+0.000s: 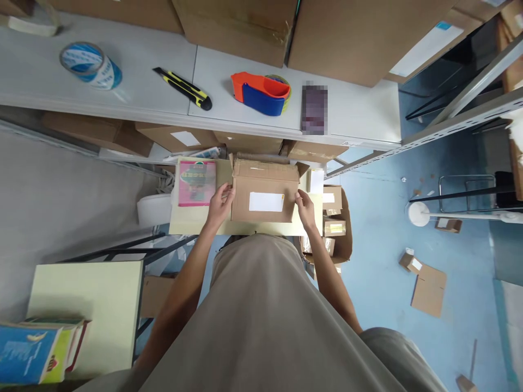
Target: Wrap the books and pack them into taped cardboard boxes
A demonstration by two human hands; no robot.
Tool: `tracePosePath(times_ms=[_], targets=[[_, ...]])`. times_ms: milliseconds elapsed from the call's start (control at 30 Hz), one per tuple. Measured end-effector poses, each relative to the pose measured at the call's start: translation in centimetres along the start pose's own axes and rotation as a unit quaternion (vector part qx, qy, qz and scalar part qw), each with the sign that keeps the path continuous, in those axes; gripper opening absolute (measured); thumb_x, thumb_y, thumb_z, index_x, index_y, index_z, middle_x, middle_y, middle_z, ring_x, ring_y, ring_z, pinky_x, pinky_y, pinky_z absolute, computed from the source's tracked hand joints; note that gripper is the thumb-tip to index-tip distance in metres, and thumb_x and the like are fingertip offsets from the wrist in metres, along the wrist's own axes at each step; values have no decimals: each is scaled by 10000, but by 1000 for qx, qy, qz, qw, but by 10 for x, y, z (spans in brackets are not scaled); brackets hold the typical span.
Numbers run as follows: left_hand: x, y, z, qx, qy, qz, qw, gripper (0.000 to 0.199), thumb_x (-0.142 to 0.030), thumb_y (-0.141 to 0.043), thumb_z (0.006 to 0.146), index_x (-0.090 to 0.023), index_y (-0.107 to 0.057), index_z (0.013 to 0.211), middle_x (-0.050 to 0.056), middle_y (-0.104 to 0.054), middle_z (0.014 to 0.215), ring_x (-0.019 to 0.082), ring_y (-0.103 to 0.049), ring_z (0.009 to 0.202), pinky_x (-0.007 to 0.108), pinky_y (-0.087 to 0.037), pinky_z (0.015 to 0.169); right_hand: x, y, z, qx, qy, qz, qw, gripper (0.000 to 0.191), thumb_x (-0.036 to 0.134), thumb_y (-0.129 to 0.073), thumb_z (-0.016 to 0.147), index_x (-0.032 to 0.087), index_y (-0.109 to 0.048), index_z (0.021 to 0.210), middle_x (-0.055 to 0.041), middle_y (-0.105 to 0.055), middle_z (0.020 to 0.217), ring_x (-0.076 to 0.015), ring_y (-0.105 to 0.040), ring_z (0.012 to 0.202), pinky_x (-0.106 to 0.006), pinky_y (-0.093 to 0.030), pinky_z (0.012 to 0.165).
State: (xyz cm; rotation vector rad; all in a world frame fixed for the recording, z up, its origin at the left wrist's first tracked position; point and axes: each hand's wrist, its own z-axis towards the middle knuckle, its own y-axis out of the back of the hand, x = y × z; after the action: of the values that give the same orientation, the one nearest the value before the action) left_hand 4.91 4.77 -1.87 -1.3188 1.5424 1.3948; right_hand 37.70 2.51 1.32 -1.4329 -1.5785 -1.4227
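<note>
A brown cardboard box (263, 188) with a white label (266, 202) on its face stands on the pale yellow table (192, 226) in front of me. My left hand (220, 204) grips its left side edge, thumb and fingers closed on the cardboard. On the opposite edge my right hand (305, 209) pinches the box in the same way. Flaps stick out along the box's far edge; its inside is hidden. Left of it lies a pink printed packet (198, 184). A small white box (316, 181) is beyond my right hand.
The grey shelf (359, 117) above holds a tape roll (90, 65), a utility knife (183, 89), an orange and blue tape dispenser (261, 93) and large cartons (241, 27). A bin of small boxes (347, 228) stands right of the table. Books (36, 351) lie on another table, lower left.
</note>
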Motion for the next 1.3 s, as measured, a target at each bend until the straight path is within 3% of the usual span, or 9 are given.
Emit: tracePosePath(times_ms=[133, 367, 533, 600, 733, 867, 1067, 1167, 1300], targets=[[-10, 10, -24, 0, 1, -29, 1000, 699, -652, -701, 928, -192, -600, 1444, 148, -734, 1350, 280, -705, 1287, 430, -585, 1104, -3, 3, -21, -5, 19, 41, 999, 741, 789, -517, 986, 190, -655, 1399, -179, -687, 1441, -311, -652, 1330, -484, -528, 1145], [19, -1, -52, 19, 100, -51, 993, 646, -600, -730, 886, -161, -628, 1349, 208, -730, 1351, 363, -696, 1314, 521, -609, 1069, -40, -2, -42, 4, -81, 18, 997, 798, 844, -477, 971, 138, -696, 1271, -178, -762, 1243, -337, -700, 1219, -501, -561, 1097], [-14, 11, -70, -131, -101, 124, 978, 636, -493, -710, 976, -194, -561, 1517, 206, -632, 1508, 332, -612, 1421, 530, -522, 1189, -15, 10, -52, -146, 44, -59, 987, 717, 688, -586, 1008, 149, -594, 1481, -225, -648, 1481, -324, -619, 1389, -516, -537, 1143], [-34, 12, -68, -104, -193, 195, 956, 497, -425, -633, 1042, -206, -612, 1487, 182, -669, 1463, 309, -612, 1416, 510, -479, 1235, 5, 11, -50, -158, 138, -104, 972, 549, 581, -566, 1060, 172, -645, 1417, -200, -684, 1419, -303, -636, 1358, -507, -531, 1156], [-57, -6, -47, 43, -237, 296, 924, 474, -414, -544, 1078, -156, -653, 1460, 199, -611, 1558, 359, -519, 1518, 553, -427, 1278, 36, -7, -26, 22, 238, -220, 946, 431, 470, -493, 1112, 192, -720, 1351, -173, -758, 1314, -306, -691, 1271, -508, -539, 1150], [-59, -21, -35, 86, -203, 353, 909, 440, -434, -514, 1077, -110, -759, 1249, 225, -576, 1588, 437, -359, 1617, 650, -306, 1330, 50, -32, 5, 170, 229, -337, 897, 519, 466, -546, 1088, 176, -649, 1506, -190, -678, 1502, -348, -641, 1396, -547, -503, 1205], [-41, -5, -57, 100, -192, 270, 938, 265, -328, -575, 1009, -245, -770, 850, 108, -645, 1523, 416, -356, 1620, 679, -274, 1343, 59, -40, 43, 162, 235, -364, 887, 553, 296, -416, 1111, 127, -524, 1627, -156, -422, 1744, -305, -430, 1604, -514, -365, 1332], [-22, -1, -66, 131, -175, 298, 929, 63, -248, -705, 894, -241, -767, 906, 124, -584, 1594, 460, -268, 1654, 729, -254, 1328, 60, -47, 63, 162, 223, -372, 886, 583, 214, -394, 1081, 90, -491, 1642, -154, -406, 1753, -311, -354, 1642, -545, -318, 1353], [-4, -7, -69, 147, -161, 331, 918, 229, -157, -777, 824, -210, -754, 1046, 185, -548, 1614, 469, -221, 1670, 748, -213, 1329, 57, -65, 81, 159, 195, -382, 889, 601, 171, -444, 1041, 40, -491, 1625, -183, -460, 1717, -336, -322, 1648, -569, -294, 1354]])
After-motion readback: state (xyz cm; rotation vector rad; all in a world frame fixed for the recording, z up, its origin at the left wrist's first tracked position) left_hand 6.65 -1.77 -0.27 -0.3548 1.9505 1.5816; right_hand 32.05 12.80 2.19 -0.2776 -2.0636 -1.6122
